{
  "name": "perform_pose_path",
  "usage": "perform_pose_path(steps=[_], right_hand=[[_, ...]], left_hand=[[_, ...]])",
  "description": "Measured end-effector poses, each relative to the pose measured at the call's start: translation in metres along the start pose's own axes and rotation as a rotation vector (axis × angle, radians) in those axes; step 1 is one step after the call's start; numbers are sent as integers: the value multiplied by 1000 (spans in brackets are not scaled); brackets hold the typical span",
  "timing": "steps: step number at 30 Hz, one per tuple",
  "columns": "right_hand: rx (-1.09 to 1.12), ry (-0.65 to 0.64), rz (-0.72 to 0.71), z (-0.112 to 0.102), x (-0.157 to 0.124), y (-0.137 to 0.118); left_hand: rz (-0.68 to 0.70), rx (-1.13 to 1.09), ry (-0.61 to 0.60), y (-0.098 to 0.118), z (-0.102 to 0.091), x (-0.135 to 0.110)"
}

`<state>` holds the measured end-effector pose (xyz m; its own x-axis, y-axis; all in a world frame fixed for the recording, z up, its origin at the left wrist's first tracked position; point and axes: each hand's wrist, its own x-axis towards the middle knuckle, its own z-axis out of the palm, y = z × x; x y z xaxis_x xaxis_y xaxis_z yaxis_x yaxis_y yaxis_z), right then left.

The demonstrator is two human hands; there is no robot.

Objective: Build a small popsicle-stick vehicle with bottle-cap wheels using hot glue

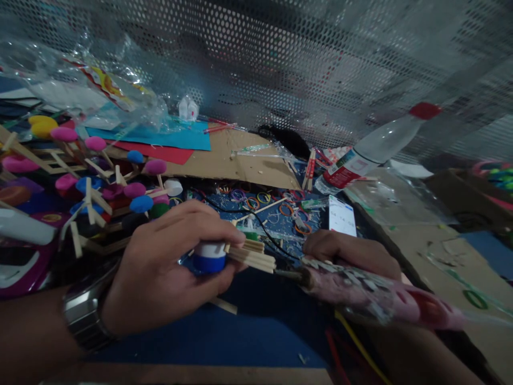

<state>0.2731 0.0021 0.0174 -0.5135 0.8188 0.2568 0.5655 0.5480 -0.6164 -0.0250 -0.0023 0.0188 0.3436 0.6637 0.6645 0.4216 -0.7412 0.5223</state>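
Note:
My left hand (pixel 176 262) is closed around a small bundle of wooden sticks (pixel 252 258). A blue and white bottle cap (pixel 209 256) sits within the same grip, against the sticks. The stick ends point right. My right hand (pixel 352 251) grips a pink hot glue gun (pixel 368 294), whose body is partly wrapped in clear tape or film. Its metal nozzle is at the free ends of the sticks; whether it touches them I cannot tell. Under my left hand, a loose flat stick (pixel 224 305) pokes out over the blue table surface (pixel 224 342).
Stick pieces with coloured clay balls (pixel 140 203) crowd the left. Behind are cardboard (pixel 240 160), rubber bands (pixel 252 202) and a perforated metal panel (pixel 248 64). A red-capped plastic bottle (pixel 368 147) stands tilted near a phone (pixel 342 215). A black cord (pixel 260 220) crosses the middle.

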Motion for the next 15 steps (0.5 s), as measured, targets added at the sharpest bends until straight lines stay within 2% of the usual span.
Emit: perform_pose_path(steps=[5, 10, 12, 15], right_hand=[[1, -8, -10, 1, -1, 1], [-15, 115, -34, 6, -4, -6], [34, 175, 29, 11, -7, -6], [199, 238, 238, 20, -11, 1]], left_hand=[[-22, -16, -4, 0, 0, -2], [-22, -22, -4, -1, -1, -3], [-35, -42, 1, -2, 0, -3], [-39, -61, 5, -4, 0, -3]])
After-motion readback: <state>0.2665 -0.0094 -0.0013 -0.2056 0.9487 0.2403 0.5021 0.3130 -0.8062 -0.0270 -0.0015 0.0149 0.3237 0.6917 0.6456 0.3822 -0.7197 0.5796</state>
